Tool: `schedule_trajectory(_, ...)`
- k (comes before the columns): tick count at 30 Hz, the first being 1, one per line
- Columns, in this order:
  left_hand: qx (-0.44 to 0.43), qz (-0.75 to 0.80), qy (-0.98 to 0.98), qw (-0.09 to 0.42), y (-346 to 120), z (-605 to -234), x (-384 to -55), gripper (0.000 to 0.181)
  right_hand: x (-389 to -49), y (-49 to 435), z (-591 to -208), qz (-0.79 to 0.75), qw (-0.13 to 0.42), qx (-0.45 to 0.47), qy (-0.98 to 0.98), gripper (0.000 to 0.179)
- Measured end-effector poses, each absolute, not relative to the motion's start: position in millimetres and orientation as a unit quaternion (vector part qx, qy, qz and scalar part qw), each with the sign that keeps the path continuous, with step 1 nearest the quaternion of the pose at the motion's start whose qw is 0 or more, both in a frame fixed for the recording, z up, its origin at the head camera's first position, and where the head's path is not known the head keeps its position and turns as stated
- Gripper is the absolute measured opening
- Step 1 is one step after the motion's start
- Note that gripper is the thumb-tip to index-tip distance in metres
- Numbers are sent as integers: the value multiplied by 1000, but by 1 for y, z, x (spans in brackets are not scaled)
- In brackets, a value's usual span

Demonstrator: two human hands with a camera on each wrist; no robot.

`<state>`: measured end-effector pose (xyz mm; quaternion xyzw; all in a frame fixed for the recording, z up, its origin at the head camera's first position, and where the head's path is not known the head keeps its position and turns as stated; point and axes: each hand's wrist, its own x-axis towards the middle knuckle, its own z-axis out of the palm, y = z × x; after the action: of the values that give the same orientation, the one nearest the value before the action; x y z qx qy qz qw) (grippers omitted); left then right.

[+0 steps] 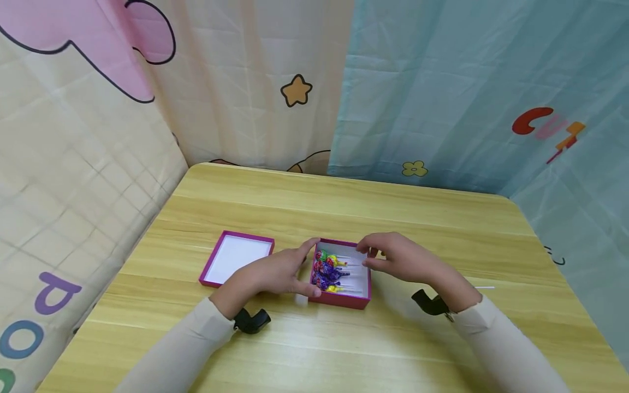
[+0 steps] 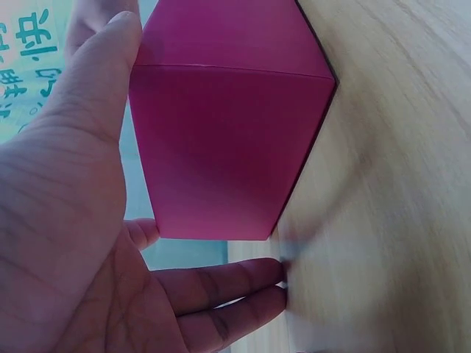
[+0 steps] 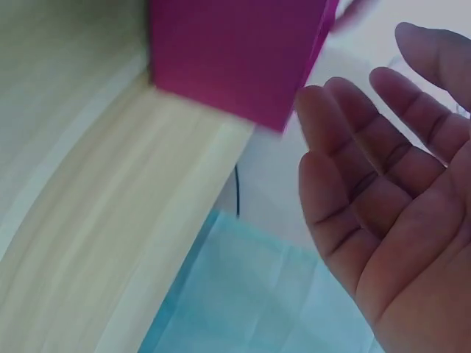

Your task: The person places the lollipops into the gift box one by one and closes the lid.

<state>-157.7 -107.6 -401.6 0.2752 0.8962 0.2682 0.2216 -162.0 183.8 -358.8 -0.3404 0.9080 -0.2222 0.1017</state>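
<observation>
A magenta box [image 1: 340, 302] with a pale inside sits on the table. Several wrapped lollipops [image 1: 328, 271] lie in its left part, sticks pointing right. My left hand [image 1: 277, 270] spans the box's left side, thumb at the front corner and index finger at the back corner, holding it. In the left wrist view the remaining fingers [image 2: 228, 294] of that hand stretch out beside the box wall. My right hand [image 1: 395, 255] hovers at the box's right edge, fingers loosely bent, nothing between them. In the right wrist view its palm is bare.
Left of the box lies a shallow magenta lid [image 1: 241, 255], white inside face up, partly behind my left hand. A thin white stick [image 1: 485, 287] lies right of my right wrist. Printed curtains [image 1: 265, 125] hang close behind the wooden table [image 1: 314, 204].
</observation>
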Motion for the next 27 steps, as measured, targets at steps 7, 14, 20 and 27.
schedule_trajectory(7,274,272,896,221,-107,-398,-156,115,-155,232,-359,-221,83,-290,928,25)
schedule_trajectory(14,275,274,894,223,-107,-398,-155,116,-145,281,-363,-194,156,-247,937,27)
schedule_trajectory(20,275,273,896,219,-108,-399,-155,116,-140,315,-369,-172,201,-226,938,28)
schedule_trajectory(27,273,274,895,222,-108,-399,-155,116,-132,333,-375,-158,223,-196,942,16)
